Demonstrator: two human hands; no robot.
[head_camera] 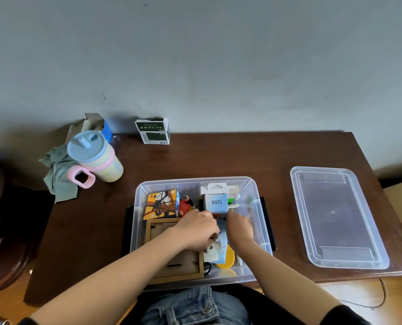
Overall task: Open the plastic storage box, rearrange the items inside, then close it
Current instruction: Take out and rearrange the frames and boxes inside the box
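The storage box (196, 184) sits open at the near edge of the counter (218, 156), its lid (336, 216) lying flat well off to the right, so this is the rearranging step. Both hands are down among the contents: the left hand (199, 231) curls its fingers onto a pale blue pouch (221, 240) beside the wooden frame (172, 266); the right hand (238, 227) touches the pouch's other side (whether it grips, I cannot tell). Next, probably, the pouch needs lifting and resettling before the lid goes on.
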